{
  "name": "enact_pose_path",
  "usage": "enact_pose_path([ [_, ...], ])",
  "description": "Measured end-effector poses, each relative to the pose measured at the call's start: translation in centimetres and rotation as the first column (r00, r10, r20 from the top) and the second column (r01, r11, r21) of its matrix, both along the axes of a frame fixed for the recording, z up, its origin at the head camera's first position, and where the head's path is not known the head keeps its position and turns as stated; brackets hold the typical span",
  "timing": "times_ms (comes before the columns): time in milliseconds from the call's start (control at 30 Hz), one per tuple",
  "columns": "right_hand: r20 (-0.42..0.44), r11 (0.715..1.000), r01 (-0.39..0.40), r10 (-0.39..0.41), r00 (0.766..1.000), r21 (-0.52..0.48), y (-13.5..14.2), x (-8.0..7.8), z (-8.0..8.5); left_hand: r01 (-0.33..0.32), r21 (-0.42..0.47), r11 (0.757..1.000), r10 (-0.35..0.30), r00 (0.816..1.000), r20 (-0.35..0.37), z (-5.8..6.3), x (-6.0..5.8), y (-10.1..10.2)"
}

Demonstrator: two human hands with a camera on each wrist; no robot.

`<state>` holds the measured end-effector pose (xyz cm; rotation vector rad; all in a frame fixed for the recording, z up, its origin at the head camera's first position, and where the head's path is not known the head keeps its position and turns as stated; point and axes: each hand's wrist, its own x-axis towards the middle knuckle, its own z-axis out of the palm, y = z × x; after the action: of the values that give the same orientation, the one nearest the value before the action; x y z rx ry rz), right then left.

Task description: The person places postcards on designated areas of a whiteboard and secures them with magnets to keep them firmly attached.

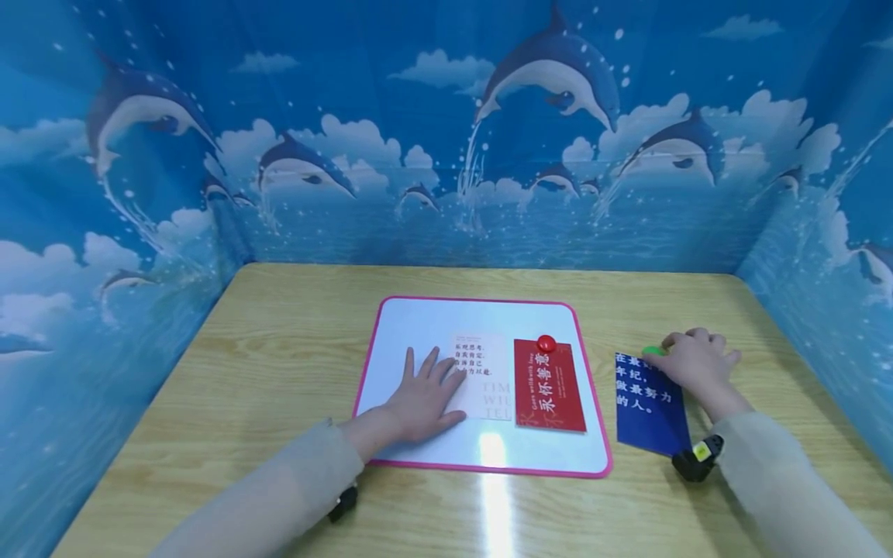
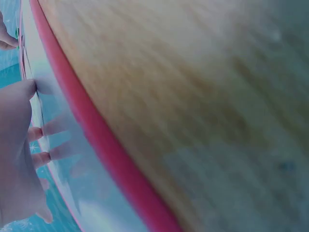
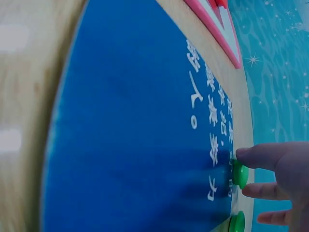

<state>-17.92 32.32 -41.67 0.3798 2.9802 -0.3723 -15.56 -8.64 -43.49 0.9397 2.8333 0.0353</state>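
Observation:
My left hand (image 1: 424, 394) rests with fingers spread on a pink-edged whiteboard (image 1: 412, 318), its fingertips at the left side of a white printed card (image 1: 477, 391). At the far right, my right hand (image 1: 700, 363) pinches a green round magnet (image 3: 240, 174) between thumb and finger, at the top edge of a blue card (image 1: 649, 422) with white characters. This card lies on the table, right of the board. A second green magnet (image 3: 237, 222) shows near that edge in the right wrist view. On the board, a red card (image 1: 549, 395) has a red magnet (image 1: 546, 343) on its top edge.
The whiteboard stands on a wood-grain table (image 1: 293, 325). A blue curtain (image 1: 391, 139) printed with dolphins closes off the back and both sides. Each wrist wears a small black camera (image 1: 696, 459).

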Motion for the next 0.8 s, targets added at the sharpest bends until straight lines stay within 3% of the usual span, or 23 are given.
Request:
enact_pose_path([
  [467, -0.042, 1.000, -0.023, 0.024, 0.999, 0.015, 0.1, -0.1, -0.2, -0.012, -0.016, 1.000, 0.012, 1.000, -0.011, -0.5, -0.2, 0.1],
  [800, -0.060, 0.999, -0.026, 0.028, 0.998, 0.025, -1.7, -0.8, 0.8, -0.015, 0.004, 1.000, 0.015, 1.000, 0.002, -0.3, -0.3, 0.1],
])
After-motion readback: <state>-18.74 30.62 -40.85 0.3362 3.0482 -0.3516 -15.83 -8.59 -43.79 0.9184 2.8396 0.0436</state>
